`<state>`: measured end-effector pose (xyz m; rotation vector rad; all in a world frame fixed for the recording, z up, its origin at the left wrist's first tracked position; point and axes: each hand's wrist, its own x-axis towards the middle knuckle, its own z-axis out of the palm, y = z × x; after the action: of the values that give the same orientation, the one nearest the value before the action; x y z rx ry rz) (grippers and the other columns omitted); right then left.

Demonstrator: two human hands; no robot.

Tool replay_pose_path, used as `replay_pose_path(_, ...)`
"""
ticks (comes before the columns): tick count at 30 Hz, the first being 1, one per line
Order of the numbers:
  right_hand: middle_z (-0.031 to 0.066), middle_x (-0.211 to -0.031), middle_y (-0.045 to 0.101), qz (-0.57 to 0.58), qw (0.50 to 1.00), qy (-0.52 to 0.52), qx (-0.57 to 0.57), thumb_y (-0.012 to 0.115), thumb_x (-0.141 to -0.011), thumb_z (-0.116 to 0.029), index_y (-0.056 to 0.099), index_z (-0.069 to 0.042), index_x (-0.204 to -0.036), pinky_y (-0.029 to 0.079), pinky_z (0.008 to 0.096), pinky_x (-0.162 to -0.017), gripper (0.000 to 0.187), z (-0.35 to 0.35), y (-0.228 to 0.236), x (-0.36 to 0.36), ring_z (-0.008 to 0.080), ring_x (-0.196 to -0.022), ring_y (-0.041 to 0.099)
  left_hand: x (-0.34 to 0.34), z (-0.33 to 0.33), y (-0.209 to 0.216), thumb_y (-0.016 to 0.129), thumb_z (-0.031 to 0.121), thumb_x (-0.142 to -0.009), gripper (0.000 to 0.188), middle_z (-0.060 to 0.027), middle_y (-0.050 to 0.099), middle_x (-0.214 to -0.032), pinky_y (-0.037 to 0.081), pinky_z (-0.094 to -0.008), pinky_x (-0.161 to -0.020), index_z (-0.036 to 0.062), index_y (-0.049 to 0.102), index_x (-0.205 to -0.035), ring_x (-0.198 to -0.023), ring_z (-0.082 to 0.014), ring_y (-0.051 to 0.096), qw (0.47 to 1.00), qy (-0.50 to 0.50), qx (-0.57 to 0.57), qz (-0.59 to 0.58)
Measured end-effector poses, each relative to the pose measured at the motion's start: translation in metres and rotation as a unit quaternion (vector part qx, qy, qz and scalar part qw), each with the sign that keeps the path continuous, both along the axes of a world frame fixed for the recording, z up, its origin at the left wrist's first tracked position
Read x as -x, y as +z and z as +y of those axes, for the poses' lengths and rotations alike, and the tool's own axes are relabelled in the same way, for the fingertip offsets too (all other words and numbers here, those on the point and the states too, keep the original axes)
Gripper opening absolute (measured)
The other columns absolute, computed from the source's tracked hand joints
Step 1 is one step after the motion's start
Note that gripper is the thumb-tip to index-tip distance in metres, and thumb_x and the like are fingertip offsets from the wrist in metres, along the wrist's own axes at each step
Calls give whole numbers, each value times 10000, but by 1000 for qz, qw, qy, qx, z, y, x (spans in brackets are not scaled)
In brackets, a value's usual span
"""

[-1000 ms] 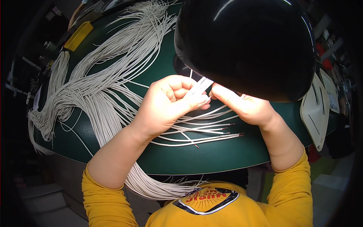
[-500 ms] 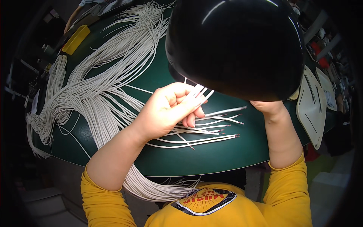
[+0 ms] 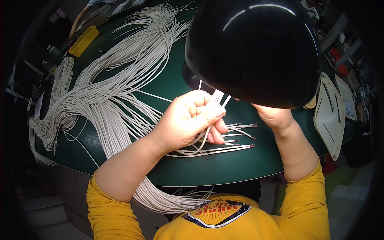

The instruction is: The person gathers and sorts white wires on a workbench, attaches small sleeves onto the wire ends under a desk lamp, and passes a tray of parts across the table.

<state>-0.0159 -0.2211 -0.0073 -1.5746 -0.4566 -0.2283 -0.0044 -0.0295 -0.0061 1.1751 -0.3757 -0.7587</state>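
My left hand [image 3: 188, 119] is closed, pinching several white wires [image 3: 218, 96] between thumb and fingers. Their upper ends pass beneath a large glossy black dome-shaped shade [image 3: 256, 52]. My right hand [image 3: 276, 117] reaches under the same shade from the right; its fingers are mostly hidden, so what they hold cannot be seen. Below my left hand, more white wires [image 3: 224, 149] with stripped, coppery ends lie on the green tabletop [image 3: 212, 172]. A thick bundle of long white wires [image 3: 108, 124] fans out on the left and hangs over the near edge.
A yellow bin [image 3: 84, 41] stands at the far left. On the right are a cream tray [image 3: 331, 128] with thin dark pieces and another pale tray [image 3: 346, 96] beside it. Another person's arm [image 3: 81, 19] shows at the upper left.
My left hand has shifted slightly right, still pinching wires. My right hand has moved left under the shade, closer to the left one. The view has shifted a little.
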Motion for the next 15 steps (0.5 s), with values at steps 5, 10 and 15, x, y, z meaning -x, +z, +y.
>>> replay_pose_path(5,76,-826,599,-7,997,58,52,623,-708,-34,576,18,-881,451,249,-672,187,13,5,2,143,-749,564,1,0,4,514,87,-812,179,-124,575,-719,500,-226,-563,-45,452,-917,-597,-158,596,999,42,1,20)
replay_pose_path(10,74,-808,597,32,997,72,11,624,-707,-40,575,19,-869,452,246,-671,179,5,5,1,140,-731,564,-2,3,-2,523,54,-800,173,-120,572,-722,509,-243,-584,-43,455,-925,-605,-161,595,999,-9,45,-10)
replay_pose_path(15,73,-796,596,6,997,51,-52,618,-708,-32,578,18,-849,451,244,-666,155,8,6,2,138,-723,561,0,2,3,537,42,-789,189,-109,567,-716,513,-255,-589,-46,458,-936,-610,-154,592,999,9,23,23)
